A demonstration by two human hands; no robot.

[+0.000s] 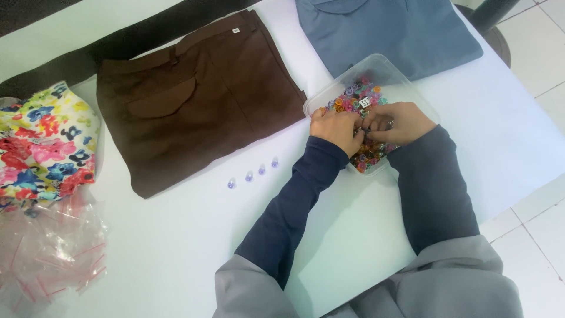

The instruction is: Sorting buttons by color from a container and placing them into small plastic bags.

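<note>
Head view, clear plastic tray point(329, 97) of coloured beads point(359, 97), left hand point(336, 128), right hand point(403, 122) pinching beads inside.

My arms wear long navy sleeves under a loose grey garment; a ring sits on my right hand point(405, 122).

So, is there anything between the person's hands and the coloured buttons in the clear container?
Nothing visible. The left hand and right hand are already inside the open clear plastic container, with their fingers among the coloured buttons. No lid or other thing covers them.
</note>
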